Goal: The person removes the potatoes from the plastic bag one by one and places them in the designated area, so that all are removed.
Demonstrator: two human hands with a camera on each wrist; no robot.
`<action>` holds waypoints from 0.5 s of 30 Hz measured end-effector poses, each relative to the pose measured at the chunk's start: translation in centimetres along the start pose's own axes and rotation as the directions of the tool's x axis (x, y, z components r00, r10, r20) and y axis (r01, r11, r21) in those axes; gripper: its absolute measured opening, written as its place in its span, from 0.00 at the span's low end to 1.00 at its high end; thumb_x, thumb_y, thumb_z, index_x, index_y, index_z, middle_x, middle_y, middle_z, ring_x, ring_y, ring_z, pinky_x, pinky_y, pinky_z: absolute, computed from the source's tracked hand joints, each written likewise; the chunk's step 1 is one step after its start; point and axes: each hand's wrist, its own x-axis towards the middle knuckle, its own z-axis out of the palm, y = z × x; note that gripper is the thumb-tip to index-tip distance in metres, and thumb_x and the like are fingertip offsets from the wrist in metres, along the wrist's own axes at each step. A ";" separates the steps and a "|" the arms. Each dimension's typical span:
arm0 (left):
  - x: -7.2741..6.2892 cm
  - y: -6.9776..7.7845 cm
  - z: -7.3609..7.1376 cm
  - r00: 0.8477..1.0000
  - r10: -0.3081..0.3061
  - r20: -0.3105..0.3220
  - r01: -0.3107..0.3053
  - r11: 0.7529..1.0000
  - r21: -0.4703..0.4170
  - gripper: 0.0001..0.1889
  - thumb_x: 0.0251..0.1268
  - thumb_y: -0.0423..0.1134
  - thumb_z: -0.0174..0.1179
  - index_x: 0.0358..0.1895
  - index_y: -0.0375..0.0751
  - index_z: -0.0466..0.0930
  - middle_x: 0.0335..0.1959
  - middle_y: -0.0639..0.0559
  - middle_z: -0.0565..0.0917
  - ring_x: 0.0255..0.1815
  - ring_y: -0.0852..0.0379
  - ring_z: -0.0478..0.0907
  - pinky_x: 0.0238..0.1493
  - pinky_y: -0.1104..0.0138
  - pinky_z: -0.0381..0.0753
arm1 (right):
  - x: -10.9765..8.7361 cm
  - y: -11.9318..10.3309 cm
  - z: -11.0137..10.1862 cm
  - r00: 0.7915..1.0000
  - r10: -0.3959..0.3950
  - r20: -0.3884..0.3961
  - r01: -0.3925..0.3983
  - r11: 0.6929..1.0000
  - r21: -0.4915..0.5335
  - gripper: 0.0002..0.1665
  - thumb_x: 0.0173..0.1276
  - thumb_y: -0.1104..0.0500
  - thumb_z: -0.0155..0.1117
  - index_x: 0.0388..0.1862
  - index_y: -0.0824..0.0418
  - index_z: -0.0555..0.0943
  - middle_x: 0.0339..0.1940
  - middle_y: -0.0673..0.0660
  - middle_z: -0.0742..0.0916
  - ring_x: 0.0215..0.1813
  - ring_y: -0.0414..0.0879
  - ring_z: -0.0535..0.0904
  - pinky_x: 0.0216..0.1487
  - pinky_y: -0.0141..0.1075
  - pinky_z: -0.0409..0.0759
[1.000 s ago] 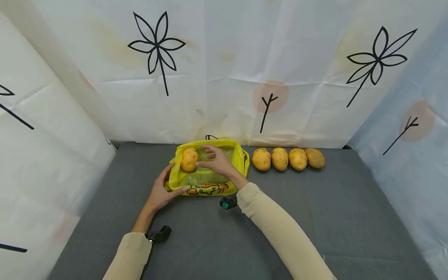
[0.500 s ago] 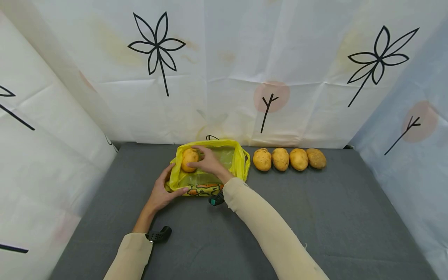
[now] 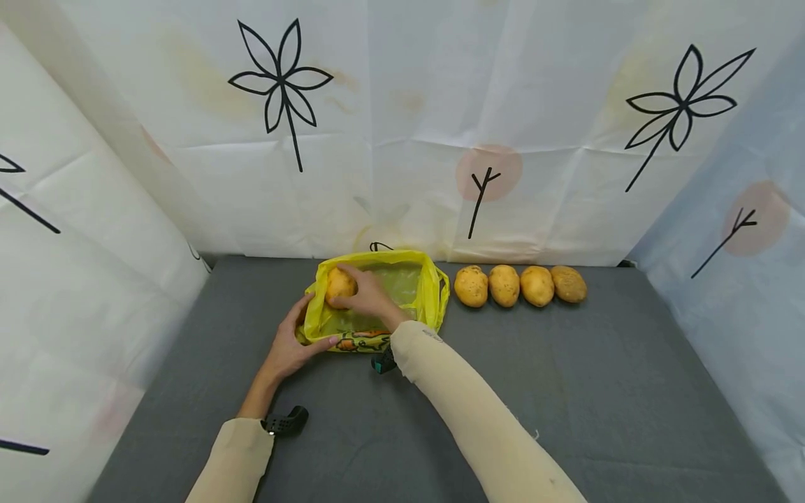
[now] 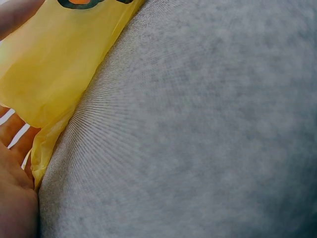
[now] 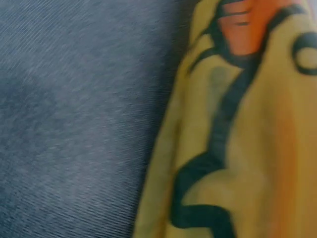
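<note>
A yellow plastic bag [image 3: 402,283] lies with its mouth open at the back of the grey table. Inside, at its left end, is a potato [image 3: 338,285]. My right hand [image 3: 367,295] reaches into the bag and grips that potato, with the thumb on its near side and fingers over its far side. My left hand [image 3: 295,344] holds the bag's near left corner, thumb on the front edge and fingers along the left side. In the left wrist view, the fingers [image 4: 15,134] show behind the yellow plastic. The right wrist view has only the printed bag front [image 5: 247,139] and cloth.
To the right of the bag, several potatoes [image 3: 504,285] stand in a row on the grey tabletop [image 3: 566,377]. White patterned curtains [image 3: 415,126] enclose the back and sides. A thin dark cord [image 3: 380,246] shows behind the bag.
My right hand has moved left inside the bag, from beside the potato to a grip around it. My left hand and the row of potatoes have stayed in place.
</note>
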 end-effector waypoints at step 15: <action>0.0 0.0 -0.1 1.000 -0.012 -0.001 0.012 1.000 0.001 0.51 0.60 0.39 0.73 0.82 0.41 0.49 0.75 0.37 0.64 0.64 0.42 0.71 0.60 0.58 0.72 | -0.2 0.1 0.8 0.995 0.050 -0.083 -0.045 0.997 0.067 0.44 0.63 0.58 0.77 0.76 0.51 0.67 0.67 0.60 0.75 0.61 0.55 0.74 0.57 0.48 0.77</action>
